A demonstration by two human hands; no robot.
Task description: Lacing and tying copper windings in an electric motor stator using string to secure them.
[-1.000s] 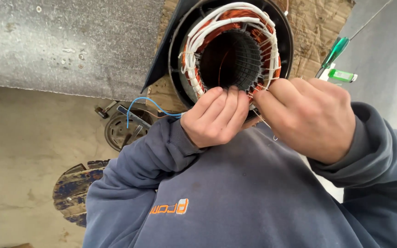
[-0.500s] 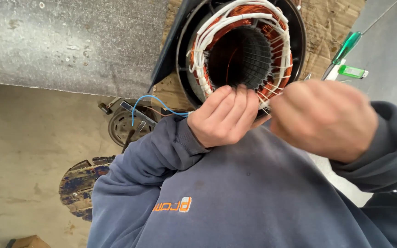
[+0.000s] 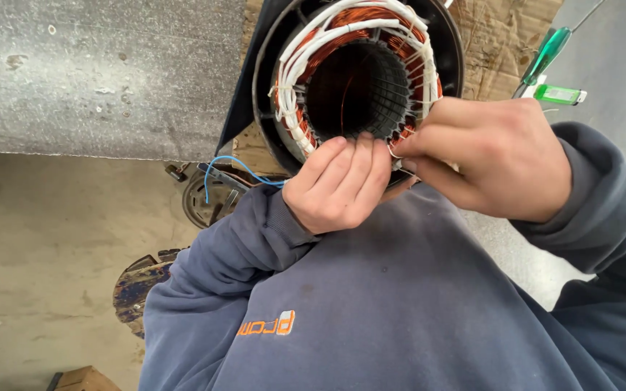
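A person in a dark blue sweatshirt (image 3: 371, 311) leans over a grey table (image 3: 96, 72). Brown cardboard (image 3: 501, 36) lies on the table. On it stands a big round motor stator (image 3: 360, 80) with a black ring outside. Inside the ring are shiny copper wire coils (image 3: 371, 16), tied with white cords (image 3: 306, 47). The hole in the middle is dark.

The right hand (image 3: 494, 156) is at the near edge of the stator, on its right side. Its fingers are pinched tight on something thin at the coil edge; it is too small to say what. The left hand (image 3: 338, 181) is just beside it, touching the near edge of the coils. Its fingers are curled and close together, and I cannot tell if it holds anything.

A thin blue wire (image 3: 230, 165) curves out by the left sleeve. A green screwdriver (image 3: 545, 54) and a small green lighter (image 3: 559, 94) lie on the table past the right hand
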